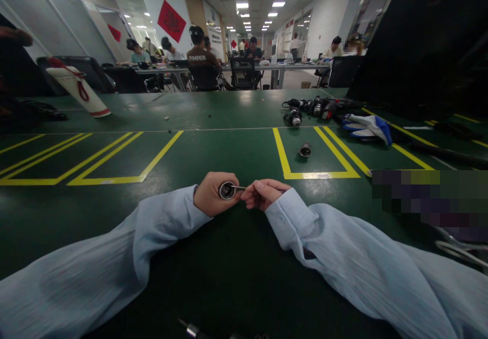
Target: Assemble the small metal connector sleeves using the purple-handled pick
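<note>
My left hand (213, 194) is closed around a small round metal part (226, 190), its open end facing me. My right hand (265, 193) pinches a thin metal tool (240, 188) whose tip reaches into that part. Both hands rest low over the green table (229, 146), wrists in pale blue sleeves. A similar loose metal part (305, 149) lies inside a yellow-marked box farther back on the right.
A cluster of dark metal parts and tools (312, 108) lies at the back right beside a white and blue glove (368, 127). A white bottle with red trim (78, 89) leans at the back left. A dark monitor (427, 49) stands right. People sit at far tables.
</note>
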Tool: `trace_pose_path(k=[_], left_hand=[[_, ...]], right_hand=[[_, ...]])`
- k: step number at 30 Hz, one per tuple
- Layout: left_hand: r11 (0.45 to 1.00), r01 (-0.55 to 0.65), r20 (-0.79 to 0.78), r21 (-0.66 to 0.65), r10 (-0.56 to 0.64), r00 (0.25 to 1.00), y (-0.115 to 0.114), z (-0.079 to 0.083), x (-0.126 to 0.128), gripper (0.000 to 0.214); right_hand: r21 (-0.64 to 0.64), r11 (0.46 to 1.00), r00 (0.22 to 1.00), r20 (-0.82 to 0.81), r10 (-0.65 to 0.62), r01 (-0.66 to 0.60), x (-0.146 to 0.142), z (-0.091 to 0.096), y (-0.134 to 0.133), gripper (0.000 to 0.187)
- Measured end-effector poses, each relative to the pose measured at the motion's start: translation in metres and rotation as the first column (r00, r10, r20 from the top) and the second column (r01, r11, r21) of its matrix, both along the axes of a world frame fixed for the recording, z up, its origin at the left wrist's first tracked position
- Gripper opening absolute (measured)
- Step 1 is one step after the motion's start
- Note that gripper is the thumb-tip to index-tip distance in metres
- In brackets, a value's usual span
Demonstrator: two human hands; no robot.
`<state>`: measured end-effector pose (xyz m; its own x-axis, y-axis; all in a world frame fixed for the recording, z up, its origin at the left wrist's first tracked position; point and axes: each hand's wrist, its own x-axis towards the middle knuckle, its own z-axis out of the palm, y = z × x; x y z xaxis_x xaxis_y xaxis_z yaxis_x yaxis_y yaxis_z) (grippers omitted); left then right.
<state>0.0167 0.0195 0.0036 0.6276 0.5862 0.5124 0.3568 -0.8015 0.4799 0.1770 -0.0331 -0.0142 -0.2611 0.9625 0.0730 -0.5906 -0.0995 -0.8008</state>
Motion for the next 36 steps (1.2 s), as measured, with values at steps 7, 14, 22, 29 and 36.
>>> trace_pose_path(k=[7, 14, 22, 29, 36], left_hand=[[0.998, -0.058, 0.003, 0.004, 0.058, 0.998, -0.002, 0.003, 0.001, 0.017], [0.993, -0.071, -0.01, 0.092, 0.073, 0.997, -0.001, 0.002, 0.0, 0.018], [0.998, -0.035, 0.006, 0.044, 0.035, 0.999, -0.002, 0.003, 0.0, 0.016], [1.0, -0.021, 0.015, 0.021, 0.02, 1.0, -0.001, 0.002, 0.0, 0.015], [0.991, -0.082, -0.001, 0.107, 0.083, 0.997, -0.003, 0.003, 0.001, 0.019]], right_hand=[[0.053, 0.992, 0.986, 0.11, -0.122, 0.117, -0.001, 0.002, -0.005, 0.023], [0.054, 0.992, 0.979, 0.164, -0.124, 0.117, -0.002, 0.003, -0.006, 0.026], [-0.023, 1.0, 0.998, 0.063, -0.014, 0.015, 0.0, 0.0, 0.001, 0.026], [-0.035, 0.998, 0.998, 0.034, -0.045, 0.046, -0.001, 0.0, 0.002, 0.029], [0.015, 0.998, 0.99, 0.125, -0.068, 0.067, 0.001, 0.003, -0.003, 0.025]])
